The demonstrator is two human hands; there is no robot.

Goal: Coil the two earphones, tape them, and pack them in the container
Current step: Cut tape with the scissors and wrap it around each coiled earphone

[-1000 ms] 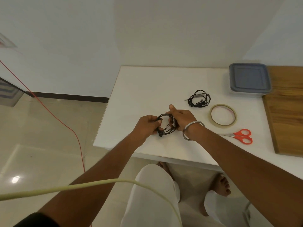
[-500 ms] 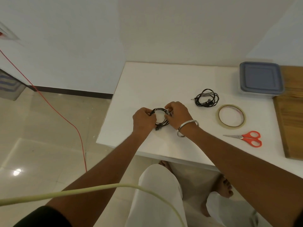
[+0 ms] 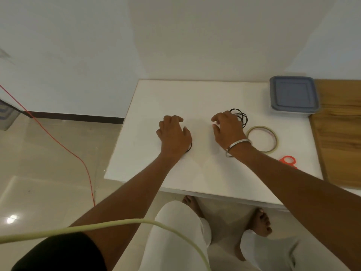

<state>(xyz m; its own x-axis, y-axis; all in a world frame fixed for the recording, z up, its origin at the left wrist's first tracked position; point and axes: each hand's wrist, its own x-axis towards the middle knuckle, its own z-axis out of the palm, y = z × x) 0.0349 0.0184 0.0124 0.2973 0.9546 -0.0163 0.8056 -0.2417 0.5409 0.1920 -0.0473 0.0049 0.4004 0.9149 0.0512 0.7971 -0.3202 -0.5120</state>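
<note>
The left hand [image 3: 173, 136] lies palm-down on the white table [image 3: 175, 98], its fingers loosely curved and slightly spread. A short arc of black cable, the first earphone coil [image 3: 189, 148], peeks out from under the heel of that hand; the rest is hidden beneath the palm. The hand seems to be pinning the coil flat so the loops do not spring open, though whether any finger actually pinches the cable cannot be told.

The right hand [image 3: 227, 128], with a metal bangle [image 3: 238, 146] at the wrist, reaches over the second earphone [image 3: 239, 116], a loose bundle of black loops showing just past its fingertips. These fingers are curved and apart; they appear to be closing on the bundle, but contact is hidden, so a grip cannot be confirmed.

Just beside the right wrist, on its outer side, lies the roll of clear tape [image 3: 261, 139], and nearer the table's front edge the orange handles of the scissors [image 3: 288, 161] show past the forearm. Both sit within easy reach, likely staged for the taping step.

Beyond the right fingertips and further out stands the container [image 3: 293, 96], a clear square box with its blue-grey lid on. Nothing can be seen inside it, and both earphones are out on the table, so packing is not yet done.
</note>
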